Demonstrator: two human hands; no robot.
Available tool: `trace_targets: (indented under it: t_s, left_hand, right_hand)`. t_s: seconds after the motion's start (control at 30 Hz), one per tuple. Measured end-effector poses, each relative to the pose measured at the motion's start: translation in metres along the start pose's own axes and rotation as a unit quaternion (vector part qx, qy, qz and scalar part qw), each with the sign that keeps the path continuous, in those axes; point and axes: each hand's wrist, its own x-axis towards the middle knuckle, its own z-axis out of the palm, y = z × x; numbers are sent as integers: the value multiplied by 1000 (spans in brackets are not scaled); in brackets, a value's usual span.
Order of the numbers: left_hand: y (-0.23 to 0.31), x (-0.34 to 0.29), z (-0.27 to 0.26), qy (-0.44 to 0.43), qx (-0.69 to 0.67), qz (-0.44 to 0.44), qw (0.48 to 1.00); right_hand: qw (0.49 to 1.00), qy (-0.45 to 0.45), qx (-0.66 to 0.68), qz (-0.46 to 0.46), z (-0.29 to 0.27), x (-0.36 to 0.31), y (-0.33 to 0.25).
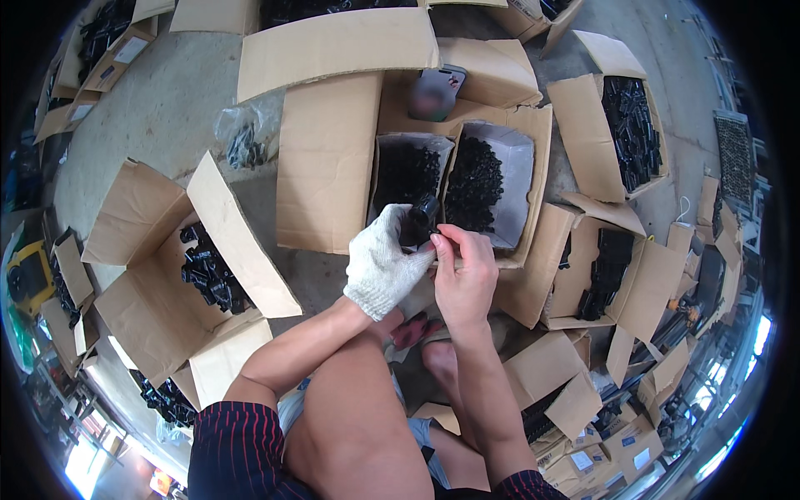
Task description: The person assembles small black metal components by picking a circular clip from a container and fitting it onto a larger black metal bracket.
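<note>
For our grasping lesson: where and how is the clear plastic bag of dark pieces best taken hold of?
Likely pinch the clear plastic bag by its loose film, beyond the dark pieces, from above or the left: the pieces bunch at its near end, and a brown cardboard flap sits close on its right.

The left hand (387, 260) wears an off-white knitted glove (379, 265), its weave coarse and fuzzy, ending at the wrist in a ribbed cuff (372, 302); the right hand (468, 271) is bare, as are both forearms. The short left sleeve (233, 446) is very dark, near black, with thin broken red stripes, and the right sleeve (529, 486) matches it. Pale blue shorts (292, 407) show at the thighs, leaving the knees uncovered
</note>
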Motion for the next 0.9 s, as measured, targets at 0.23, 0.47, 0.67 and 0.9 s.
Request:
trace_targets:
  t_s: [0.23,0.47,0.67,0.9]
  left_hand:
    - [1,1,-5,-17,-7,6,1000]
    - [1,3,-2,-22,-24,-23,999]
    - [0,4,-4,-29,-28,-18,999]
    - [0,5,-5,-37,-21,-15,999]
  right_hand:
    - [994,20,-7,-103,0,3,4]
    - [998,4,18,-57,-5,3,5]
    - [992,-10,20,-121,-11,10,9]
    - [989,-30,22,-143,-15,15,13]
